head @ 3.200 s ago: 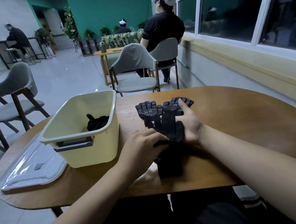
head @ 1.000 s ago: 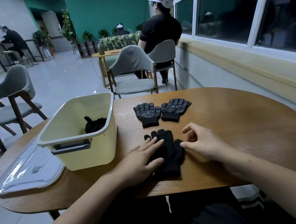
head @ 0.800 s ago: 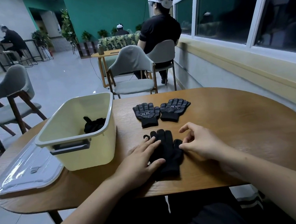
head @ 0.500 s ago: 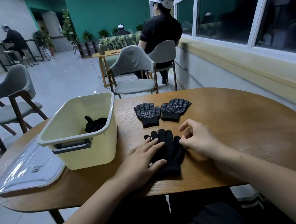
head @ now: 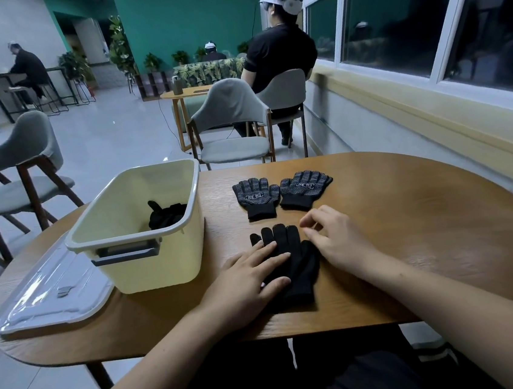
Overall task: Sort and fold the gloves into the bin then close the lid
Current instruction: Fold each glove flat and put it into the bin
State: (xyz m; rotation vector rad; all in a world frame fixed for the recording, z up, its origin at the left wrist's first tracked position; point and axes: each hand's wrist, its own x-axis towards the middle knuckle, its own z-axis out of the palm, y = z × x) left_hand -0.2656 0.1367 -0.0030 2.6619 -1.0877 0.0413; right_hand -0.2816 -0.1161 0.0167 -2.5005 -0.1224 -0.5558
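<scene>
Here the left hand (head: 251, 277) lies flat on a plain black glove (head: 304, 265) near the front edge of the bench (head: 426, 224). Its fingers are straight and spread, pressing the fabric down, so the grip is wide and closes on nothing. The glove lies with its fingers pointing away from the person and its cuff toward them; whether it is one glove or two stacked cannot be told.

The right hand (head: 336, 239) sits just beside the glove's right edge, fingers loosely curled above the wood with nothing held in them. Whether its thumb touches the fabric cannot be told.

Farther back on the bench two dotted gloves (head: 256, 194) lie side by side, palms up, edges touching, apart from the plain one.

To the left stands the cream bin (head: 161, 267), open at the top, grey handle facing the person. A dark glove bundle (head: 165, 215) rests inside against its right wall. The clear lid (head: 53, 295) lies flat on the bench to the left of the bin, its left edge hanging over the bench edge
</scene>
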